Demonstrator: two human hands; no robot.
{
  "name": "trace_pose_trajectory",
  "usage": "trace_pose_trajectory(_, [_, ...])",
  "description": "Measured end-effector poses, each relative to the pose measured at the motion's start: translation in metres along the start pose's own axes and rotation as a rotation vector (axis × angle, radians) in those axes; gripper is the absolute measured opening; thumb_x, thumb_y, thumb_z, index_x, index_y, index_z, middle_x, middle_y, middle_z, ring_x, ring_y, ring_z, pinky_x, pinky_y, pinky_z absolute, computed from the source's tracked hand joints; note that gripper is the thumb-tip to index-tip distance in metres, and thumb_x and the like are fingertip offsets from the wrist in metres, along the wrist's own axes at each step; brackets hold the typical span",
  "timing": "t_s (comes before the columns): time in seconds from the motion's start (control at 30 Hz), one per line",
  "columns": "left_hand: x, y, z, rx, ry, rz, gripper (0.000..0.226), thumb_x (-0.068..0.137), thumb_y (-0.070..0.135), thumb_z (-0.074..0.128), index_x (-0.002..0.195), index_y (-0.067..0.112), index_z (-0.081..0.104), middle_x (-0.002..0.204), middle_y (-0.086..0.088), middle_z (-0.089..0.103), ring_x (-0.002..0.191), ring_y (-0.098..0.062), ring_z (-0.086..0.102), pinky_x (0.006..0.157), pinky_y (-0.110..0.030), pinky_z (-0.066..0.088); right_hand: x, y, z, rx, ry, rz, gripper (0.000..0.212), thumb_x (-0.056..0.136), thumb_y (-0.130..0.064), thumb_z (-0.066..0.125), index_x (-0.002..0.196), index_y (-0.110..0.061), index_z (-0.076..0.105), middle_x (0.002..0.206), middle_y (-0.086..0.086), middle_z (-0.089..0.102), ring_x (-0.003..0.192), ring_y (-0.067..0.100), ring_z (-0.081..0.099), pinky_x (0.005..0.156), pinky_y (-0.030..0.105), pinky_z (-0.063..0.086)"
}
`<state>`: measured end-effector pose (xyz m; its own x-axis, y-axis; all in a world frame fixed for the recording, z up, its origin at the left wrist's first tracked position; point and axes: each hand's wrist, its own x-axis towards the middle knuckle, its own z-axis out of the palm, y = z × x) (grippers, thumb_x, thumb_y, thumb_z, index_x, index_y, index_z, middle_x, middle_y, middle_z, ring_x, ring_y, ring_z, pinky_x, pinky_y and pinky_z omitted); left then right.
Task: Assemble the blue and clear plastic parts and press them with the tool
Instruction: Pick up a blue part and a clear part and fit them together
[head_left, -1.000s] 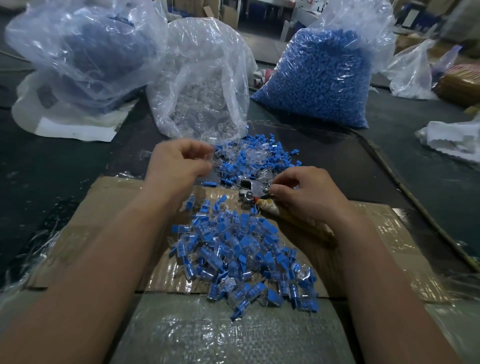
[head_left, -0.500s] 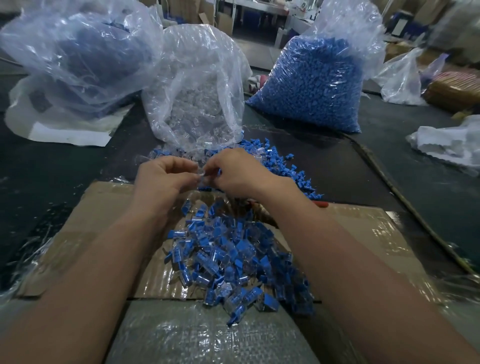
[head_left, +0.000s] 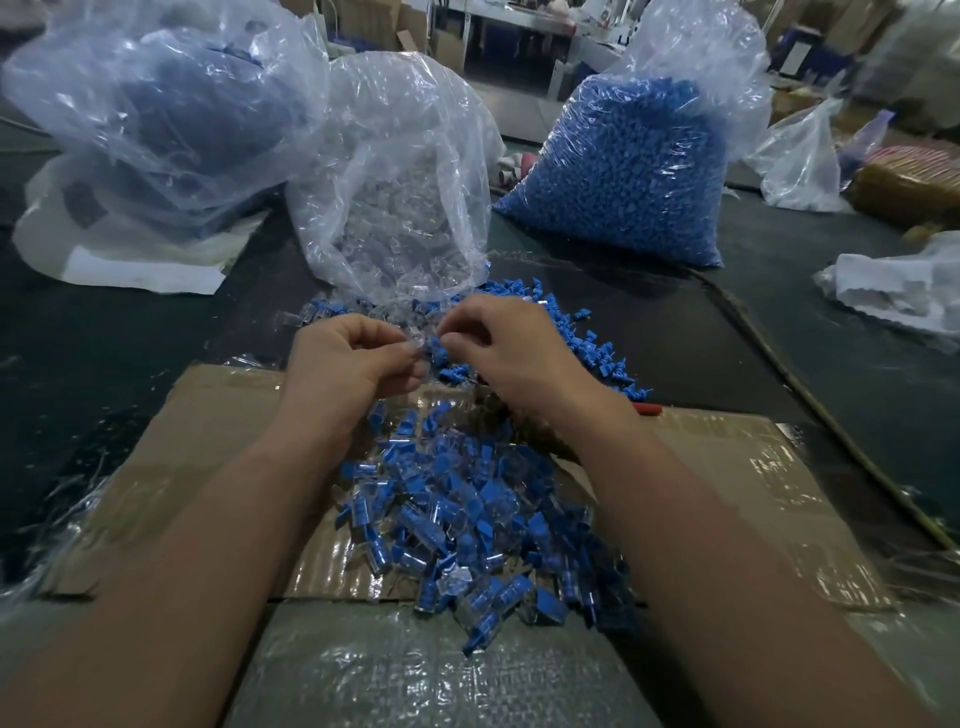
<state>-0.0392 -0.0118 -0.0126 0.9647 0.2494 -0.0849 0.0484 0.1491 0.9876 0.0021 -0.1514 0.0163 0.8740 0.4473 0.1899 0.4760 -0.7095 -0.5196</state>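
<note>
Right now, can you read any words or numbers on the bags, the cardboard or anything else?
No words or numbers can be read.
The bag of blue parts, the bag of clear parts and the cardboard show no print.
The boxes at the back are too blurred to read.

Blue and clear parts pile (head_left: 467, 519), brown cardboard (head_left: 727, 467), bag (head_left: 623, 171) of blue pieces, dark tabletop (head_left: 104, 364)
</note>
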Motion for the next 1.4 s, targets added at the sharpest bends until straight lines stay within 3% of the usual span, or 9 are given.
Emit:
trace_pose_trajectory(0.13, [-0.004,0.003,0.004,-0.002,-0.047,0.037,0.012,0.078,-0.005,0.063,0.075,0.005,0.058,0.061,-0.008,0.066,0.053,-0.014,0.066,0.048,-0.018,0.052,-0.025,0.004,-0.006,0.196,0.126,0.004,0.017,0.085,-0.010,0.063,0.102,-0.010,0.069,0.082,-0.013,0.059,0.072,-0.005,0.055,0.072,0.005,0.044])
trace_pose_trajectory(0.37, [-0.011,0.005,0.011,0.123,-0.089,0.162,0.012,0.076,-0.002,0.067,0.074,0.009,0.062,0.055,-0.002,0.066,0.052,-0.011,0.065,0.050,-0.017,0.052,-0.039,0.008,0.003,0.388,0.292,0.001,0.011,0.080,-0.005,0.069,0.090,-0.009,0.071,0.073,-0.014,0.063,0.070,-0.001,0.062,0.065,0.008,0.048])
trace_pose_trajectory(0.67, [-0.023,0.010,0.016,0.209,-0.160,0.250,0.019,0.076,-0.002,0.068,0.075,0.016,0.067,0.063,-0.001,0.069,0.055,-0.009,0.065,0.054,-0.015,0.052,-0.043,0.006,0.004,0.380,0.274,0.003,0.009,0.077,-0.009,0.072,0.086,-0.009,0.070,0.070,-0.011,0.063,0.067,0.001,0.062,0.061,0.012,0.050])
trace_pose_trajectory(0.8, [-0.024,0.011,0.015,0.131,-0.198,0.197,0.013,0.075,-0.002,0.067,0.075,0.011,0.067,0.061,-0.003,0.069,0.052,-0.010,0.064,0.052,-0.016,0.052,-0.047,0.008,-0.001,0.448,0.261,-0.012,0.020,0.073,-0.016,0.075,0.092,-0.020,0.068,0.078,-0.010,0.064,0.067,0.000,0.060,0.062,0.011,0.048])
trace_pose_trajectory(0.9, [-0.021,0.010,0.015,0.047,-0.240,0.121,0.011,0.070,-0.003,0.067,0.073,0.008,0.067,0.058,-0.005,0.068,0.050,-0.012,0.063,0.050,-0.018,0.052,-0.049,0.006,-0.003,0.558,0.228,-0.011,0.022,0.074,-0.012,0.074,0.089,-0.026,0.067,0.079,-0.009,0.068,0.070,0.005,0.065,0.064,0.015,0.052])
trace_pose_trajectory(1.07, [-0.020,0.010,0.013,-0.034,-0.263,0.032,0.013,0.055,0.014,0.068,0.066,0.010,0.067,0.057,-0.005,0.066,0.048,-0.012,0.061,0.045,-0.018,0.049,-0.050,0.005,0.000,0.625,0.235,-0.093,0.019,0.073,-0.008,0.073,0.083,-0.023,0.068,0.074,-0.014,0.067,0.068,-0.001,0.064,0.063,0.011,0.047])
trace_pose_trajectory(1.27, [-0.019,0.011,0.013,-0.050,-0.283,0.001,0.005,0.052,0.011,0.068,0.057,0.011,0.068,0.053,-0.006,0.064,0.044,-0.011,0.058,0.040,-0.016,0.046,-0.051,0.010,-0.002,0.644,0.141,-0.143,0.032,0.069,0.003,0.073,0.084,-0.025,0.066,0.076,-0.015,0.067,0.073,0.000,0.065,0.068,0.012,0.050])
trace_pose_trajectory(1.4, [-0.018,0.011,0.012,-0.037,-0.319,-0.040,0.004,0.053,0.008,0.068,0.056,0.011,0.069,0.055,-0.007,0.065,0.044,-0.011,0.059,0.040,-0.015,0.047,-0.050,0.013,-0.002,0.615,0.143,-0.145,0.030,0.069,0.002,0.073,0.080,-0.025,0.066,0.071,-0.017,0.066,0.071,-0.002,0.064,0.067,0.012,0.049])
